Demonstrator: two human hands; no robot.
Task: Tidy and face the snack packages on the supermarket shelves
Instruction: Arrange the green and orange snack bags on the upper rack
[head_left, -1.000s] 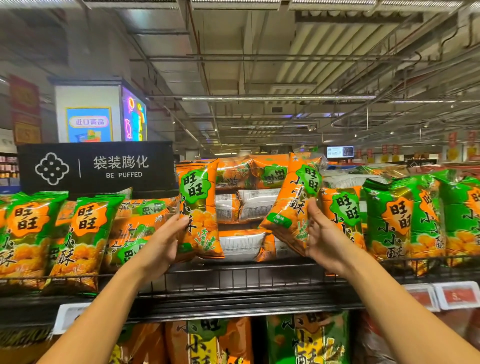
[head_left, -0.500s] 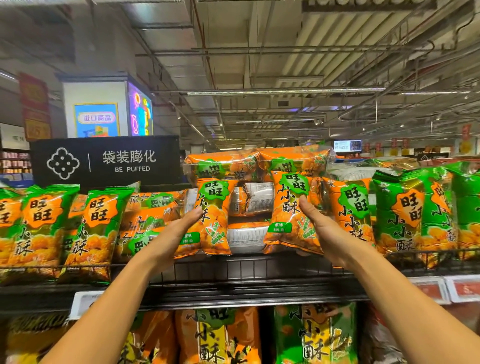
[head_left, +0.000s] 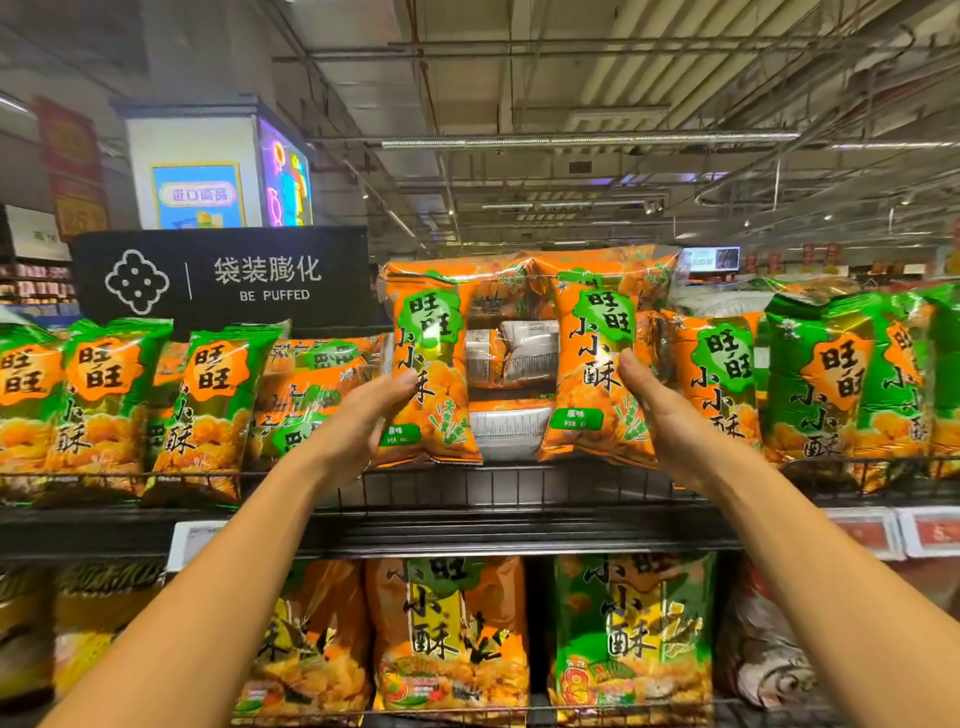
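Observation:
Two orange snack bags stand upright on the top wire shelf (head_left: 519, 486), fronts facing me. My left hand (head_left: 363, 426) grips the left orange bag (head_left: 431, 374) by its left edge, thumb on the front. My right hand (head_left: 670, 415) grips the right orange bag (head_left: 597, 374) by its right edge, thumb across the front. Between the two bags a gap shows bags lying flat with their white backs (head_left: 511, 353) toward me. More orange bags (head_left: 530, 270) lie stacked on top behind.
Green bags (head_left: 208, 405) stand to the left and green bags (head_left: 841, 379) to the right on the same shelf. A black "BE PUFFED" sign (head_left: 223, 278) rises behind. The lower shelf holds larger bags (head_left: 447, 634). Price tags (head_left: 930, 530) line the shelf front.
Both orange bags went from tilted and raised to upright on the shelf, fronts facing me. My hands moved with them and now sit at their outer edges.

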